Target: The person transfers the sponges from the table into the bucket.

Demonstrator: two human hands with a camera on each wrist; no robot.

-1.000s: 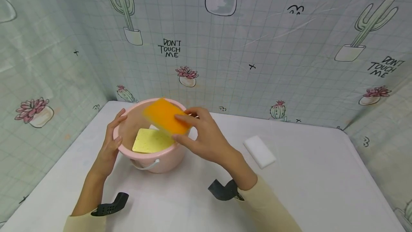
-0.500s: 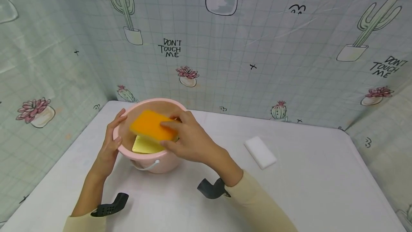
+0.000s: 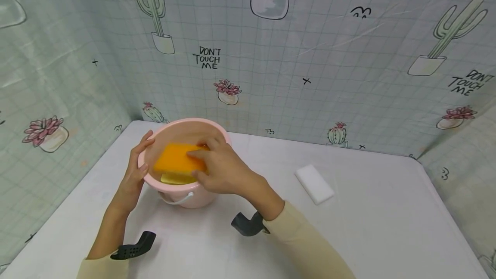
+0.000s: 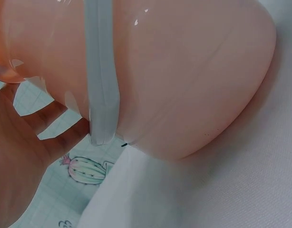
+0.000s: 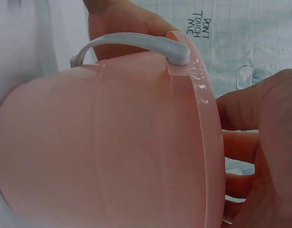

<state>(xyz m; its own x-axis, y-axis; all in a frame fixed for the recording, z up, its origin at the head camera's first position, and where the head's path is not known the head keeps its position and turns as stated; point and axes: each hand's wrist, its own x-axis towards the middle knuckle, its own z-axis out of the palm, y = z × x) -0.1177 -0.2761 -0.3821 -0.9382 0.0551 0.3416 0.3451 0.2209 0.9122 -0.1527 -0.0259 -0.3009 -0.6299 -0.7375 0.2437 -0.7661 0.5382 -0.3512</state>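
Note:
A pink bucket (image 3: 193,195) with a pale grey handle (image 4: 101,71) stands on the white table. My left hand (image 3: 131,180) holds its left side, thumb and fingers at the rim. In the left wrist view, this hand's fingers (image 4: 51,114) reach along the outer wall. Inside the bucket's mouth, my right hand (image 3: 224,167) pinches an orange sponge (image 3: 176,158) by its right end. A yellow sponge (image 3: 176,178) lies just below it, mostly covered. In the right wrist view, the bucket's wall hides the sponges, and my right hand (image 5: 279,142) is over the rim.
A white rectangular sponge (image 3: 314,184) lies flat on the table (image 3: 379,210), right of the bucket. A cloth backdrop (image 3: 279,72) printed with cacti rises behind the table and along both sides.
My right hand has moved left and down with the orange sponge, from above the bucket's right rim into its mouth, covering more of the yellow sponge. My left hand stays on the bucket.

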